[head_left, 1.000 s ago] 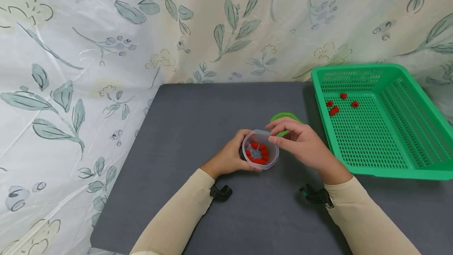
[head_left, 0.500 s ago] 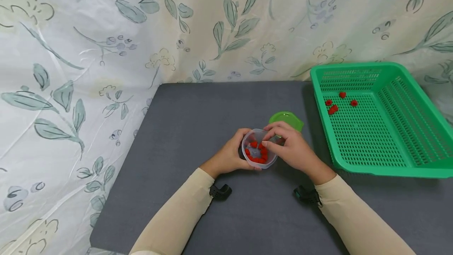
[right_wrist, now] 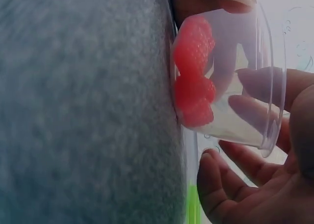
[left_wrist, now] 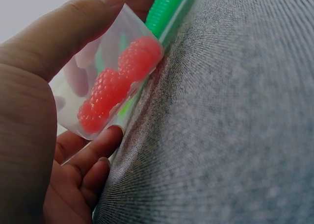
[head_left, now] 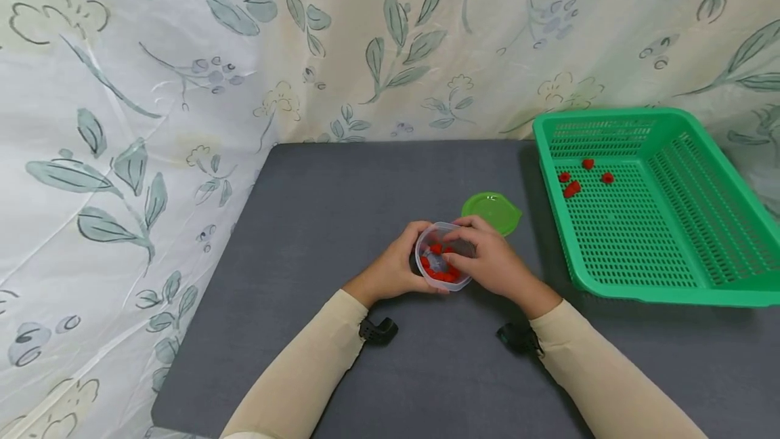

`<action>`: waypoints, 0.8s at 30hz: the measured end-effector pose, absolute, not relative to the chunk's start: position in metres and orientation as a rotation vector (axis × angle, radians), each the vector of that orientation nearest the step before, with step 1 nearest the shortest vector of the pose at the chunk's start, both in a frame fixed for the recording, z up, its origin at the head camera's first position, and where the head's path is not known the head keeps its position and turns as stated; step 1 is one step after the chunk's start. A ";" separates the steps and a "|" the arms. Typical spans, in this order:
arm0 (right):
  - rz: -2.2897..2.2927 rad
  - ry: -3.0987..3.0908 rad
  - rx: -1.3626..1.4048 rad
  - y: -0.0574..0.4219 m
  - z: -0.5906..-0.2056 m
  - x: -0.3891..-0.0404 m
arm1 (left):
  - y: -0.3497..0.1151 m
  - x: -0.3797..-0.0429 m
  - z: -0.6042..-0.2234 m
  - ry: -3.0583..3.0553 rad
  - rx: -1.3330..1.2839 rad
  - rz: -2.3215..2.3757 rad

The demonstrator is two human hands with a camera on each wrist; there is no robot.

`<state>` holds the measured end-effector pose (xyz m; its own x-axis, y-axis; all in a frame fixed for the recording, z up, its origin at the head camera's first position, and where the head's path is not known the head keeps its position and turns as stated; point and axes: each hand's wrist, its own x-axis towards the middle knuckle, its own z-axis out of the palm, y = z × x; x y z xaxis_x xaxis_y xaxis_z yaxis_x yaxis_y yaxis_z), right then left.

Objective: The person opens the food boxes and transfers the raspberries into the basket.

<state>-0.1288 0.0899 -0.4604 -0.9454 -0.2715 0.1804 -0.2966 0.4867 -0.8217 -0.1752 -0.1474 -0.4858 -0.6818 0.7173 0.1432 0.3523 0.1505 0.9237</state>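
My left hand (head_left: 396,266) grips a clear plastic cup (right_wrist: 230,128), thumb on one side and fingers on the other. In the head view the cup stands on the table, its mouth tipped toward the camera. Several red raspberries (head_left: 443,276) lie round its bottom, showing through the wall in both wrist views. My right hand (head_left: 496,266) reaches over the rim from the right. Its thumb and forefinger extend inside the cup, short of the berries (right_wrist: 194,52) and with nothing seen between them in the right wrist view. Its other fingers stay loosely bent outside, below the cup.
A green lid (head_left: 495,211) lies on the dark grey table (head_left: 341,195) just behind the right hand. At the right stands a large green basket (head_left: 719,295), with several raspberries (head_left: 573,189) near its left wall. Floral cloth (head_left: 183,120) hangs behind and at the left.
My right hand has moved left and down from the rim into the cup, uncovering more of the lid. The left hand and cup have stayed in nearly the same place.
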 end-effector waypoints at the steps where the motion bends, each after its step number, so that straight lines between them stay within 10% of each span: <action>1: 1.488 -2.695 0.518 0.089 -0.461 -0.129 | -0.147 -0.175 -0.486 2.106 1.027 1.539; 24: 1.395 -2.897 0.402 0.079 -0.459 -0.129 | -0.145 -0.171 -0.470 2.064 1.059 1.566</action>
